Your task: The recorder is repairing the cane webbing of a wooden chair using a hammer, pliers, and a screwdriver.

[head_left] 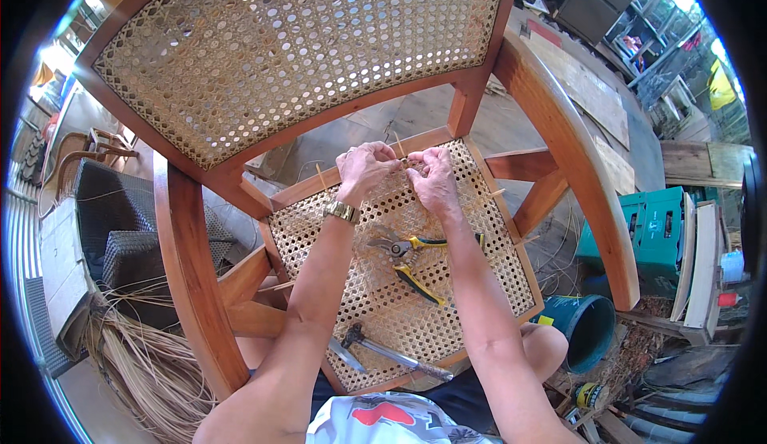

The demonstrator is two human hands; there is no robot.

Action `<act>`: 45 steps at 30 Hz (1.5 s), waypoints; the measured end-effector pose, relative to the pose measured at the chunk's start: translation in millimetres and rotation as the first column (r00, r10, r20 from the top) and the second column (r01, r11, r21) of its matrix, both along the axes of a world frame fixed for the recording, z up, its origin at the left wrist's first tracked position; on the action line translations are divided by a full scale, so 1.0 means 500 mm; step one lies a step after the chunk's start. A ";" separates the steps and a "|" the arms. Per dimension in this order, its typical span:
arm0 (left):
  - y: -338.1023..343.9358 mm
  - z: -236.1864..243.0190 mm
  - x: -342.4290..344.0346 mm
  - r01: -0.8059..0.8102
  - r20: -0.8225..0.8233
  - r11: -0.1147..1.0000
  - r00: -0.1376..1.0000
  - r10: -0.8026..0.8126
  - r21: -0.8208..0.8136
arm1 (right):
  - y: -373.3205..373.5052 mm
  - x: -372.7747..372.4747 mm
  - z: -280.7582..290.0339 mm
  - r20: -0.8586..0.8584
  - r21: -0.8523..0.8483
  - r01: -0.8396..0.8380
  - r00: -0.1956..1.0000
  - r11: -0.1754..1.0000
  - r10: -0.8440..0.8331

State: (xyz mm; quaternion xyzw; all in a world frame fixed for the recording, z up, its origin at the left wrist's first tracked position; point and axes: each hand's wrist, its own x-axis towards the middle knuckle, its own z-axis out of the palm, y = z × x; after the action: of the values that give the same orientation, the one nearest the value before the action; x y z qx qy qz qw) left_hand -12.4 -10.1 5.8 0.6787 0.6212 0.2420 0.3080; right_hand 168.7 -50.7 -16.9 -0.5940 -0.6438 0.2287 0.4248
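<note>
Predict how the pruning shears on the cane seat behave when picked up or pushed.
The pruning shears may flex at the pivot if squeezed, since their handles are spread. The metal blades probably make that end heavier. Pushed, they'd likely slide rather than roll, lying flat, though the blade tip could snag in the open holes of the cane seat.

Upper centre, bare left hand [366, 171] and right hand [434, 179] nearly meet over a tan woven-cane seat [497, 272]; yellow-and-black-handled pruners [400, 248] lie mid-frame.
</note>
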 end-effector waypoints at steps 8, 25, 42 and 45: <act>0.024 -0.012 -0.016 0.075 0.156 0.991 0.986 -0.057 -0.113 | -0.007 -0.006 0.007 -0.059 -0.038 -0.018 0.998 0.999 0.016; -0.016 0.005 0.005 0.115 -0.048 0.951 0.993 -0.106 0.287 | -0.032 -0.004 0.018 0.227 0.227 -0.052 0.974 0.973 -0.001; -0.021 -0.021 -0.001 0.218 -0.063 0.896 0.976 -0.210 0.387 | -0.028 -0.006 0.012 0.116 0.175 0.016 0.993 0.984 -0.037; -0.023 -0.023 0.001 0.211 -0.064 0.885 0.977 -0.203 0.415 | -0.025 -0.005 0.006 0.079 0.153 0.015 0.997 0.988 -0.027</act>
State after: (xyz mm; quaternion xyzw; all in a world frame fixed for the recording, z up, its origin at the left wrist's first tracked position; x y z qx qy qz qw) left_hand -11.8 -21.4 -5.4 0.7935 0.4818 0.3289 0.1732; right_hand 166.3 -63.2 -13.7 -0.5753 -0.6698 0.1502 0.4448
